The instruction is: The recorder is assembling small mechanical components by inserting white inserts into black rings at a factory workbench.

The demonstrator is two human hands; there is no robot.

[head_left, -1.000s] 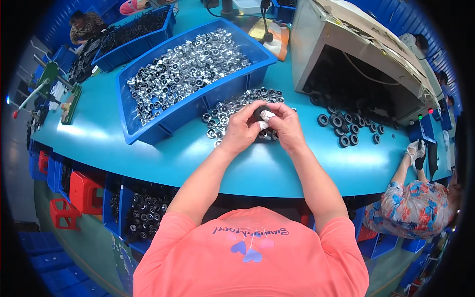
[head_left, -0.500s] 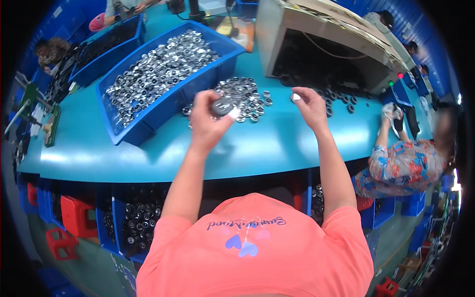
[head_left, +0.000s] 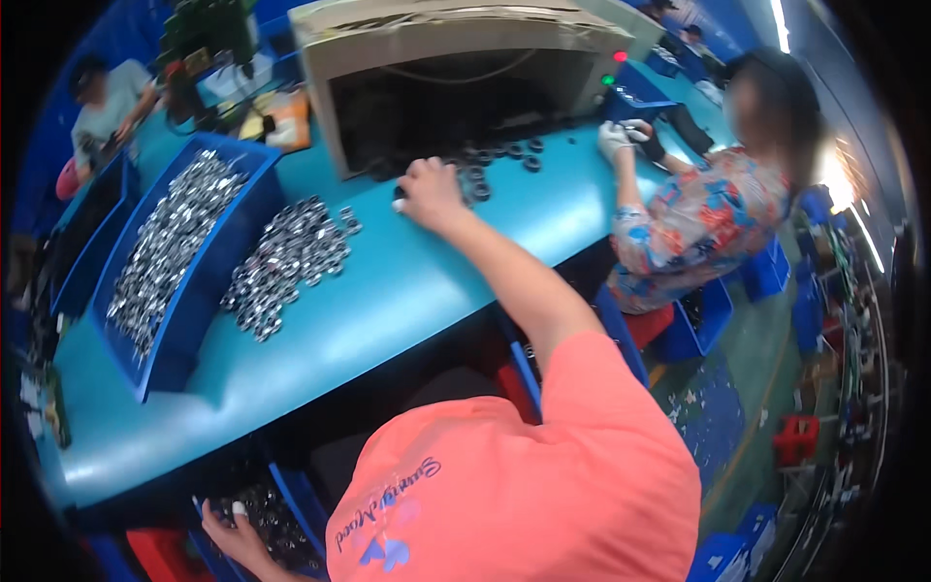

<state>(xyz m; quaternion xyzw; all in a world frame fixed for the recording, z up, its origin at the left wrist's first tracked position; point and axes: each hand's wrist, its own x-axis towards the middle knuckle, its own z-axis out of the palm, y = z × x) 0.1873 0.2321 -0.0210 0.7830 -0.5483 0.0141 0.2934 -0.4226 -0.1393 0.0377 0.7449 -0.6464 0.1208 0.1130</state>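
Note:
My left hand is low at the left, below the table edge, over a blue bin of dark round parts. Its thumb, tipped with a white finger cover, stands apart from the fingers, and I see nothing held. My right hand is on the table in front of the box-shaped machine, beside a scatter of black rings. Its fingers curl downward, and whatever lies beneath them is hidden. A white cover shows on that hand too. Shiny silver-and-black round parts lie heaped on the table to its left.
A blue tub full of shiny parts stands on the teal table. The beige machine has a dark opening toward me. At the right sits a co-worker in a floral shirt, wearing white gloves. Red stools stand on the floor.
My left hand has gone from above the table down to the bin, without the dark round part. My right hand has lowered to the black rings. The view has turned right.

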